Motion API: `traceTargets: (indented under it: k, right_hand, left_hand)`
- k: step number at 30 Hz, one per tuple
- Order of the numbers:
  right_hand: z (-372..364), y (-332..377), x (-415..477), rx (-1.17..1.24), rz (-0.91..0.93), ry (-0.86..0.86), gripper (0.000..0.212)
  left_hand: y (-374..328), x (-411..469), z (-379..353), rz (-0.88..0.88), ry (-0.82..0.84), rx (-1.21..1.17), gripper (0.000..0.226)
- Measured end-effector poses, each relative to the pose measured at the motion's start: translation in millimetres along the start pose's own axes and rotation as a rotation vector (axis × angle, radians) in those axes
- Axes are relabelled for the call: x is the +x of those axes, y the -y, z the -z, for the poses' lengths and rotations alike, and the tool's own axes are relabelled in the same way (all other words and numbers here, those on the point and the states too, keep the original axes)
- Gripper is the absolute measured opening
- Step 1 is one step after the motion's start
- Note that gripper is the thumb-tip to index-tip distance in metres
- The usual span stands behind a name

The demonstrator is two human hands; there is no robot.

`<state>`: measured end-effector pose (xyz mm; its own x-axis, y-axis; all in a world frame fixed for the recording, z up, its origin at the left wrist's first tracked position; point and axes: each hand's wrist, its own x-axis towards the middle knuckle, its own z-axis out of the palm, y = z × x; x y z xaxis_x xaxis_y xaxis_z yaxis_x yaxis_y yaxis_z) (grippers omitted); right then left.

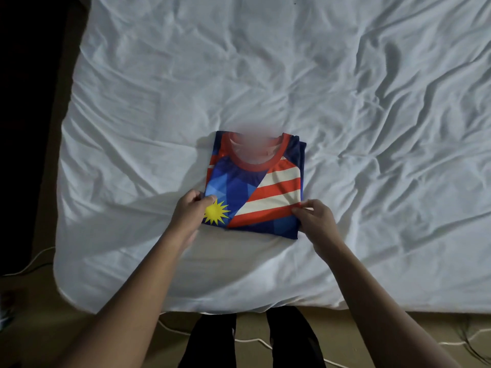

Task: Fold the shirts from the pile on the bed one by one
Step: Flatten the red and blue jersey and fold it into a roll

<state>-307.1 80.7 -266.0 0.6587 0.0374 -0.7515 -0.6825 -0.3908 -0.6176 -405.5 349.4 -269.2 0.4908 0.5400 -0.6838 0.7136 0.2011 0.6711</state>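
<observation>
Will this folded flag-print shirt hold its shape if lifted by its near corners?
Probably not: the shirt looks thin and limp, so layers would likely sag. Pinched only by the left hand and right hand, its middle may droop.

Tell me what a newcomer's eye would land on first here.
The folded shirt, bright blue with red and white stripes and a yellow sun, lies on the near part of the rumpled white bed. The left hand pinches its left edge and the right hand its right edge.
</observation>
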Motion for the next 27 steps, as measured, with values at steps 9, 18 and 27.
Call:
traceTargets:
  k: [9,18,27]
  right_hand:
    - [-7.9,8.0,12.9,-0.049,0.082,-0.085,0.013]
    - [-6.1,3.0,5.9,-0.167,0.088,-0.239,0.044]
    - [-16.2,32.8,28.0,-0.248,0.111,-0.194,0.032]
  left_hand:
    - [-15.7,27.4,-10.3,-0.129,-0.038,0.259,0.020]
    - [-24.9,26.9,-5.6,-0.374,-0.197,0.452,0.027]
    - [-39.5,42.0,-12.7,-0.225,0.029,0.469,0.021]
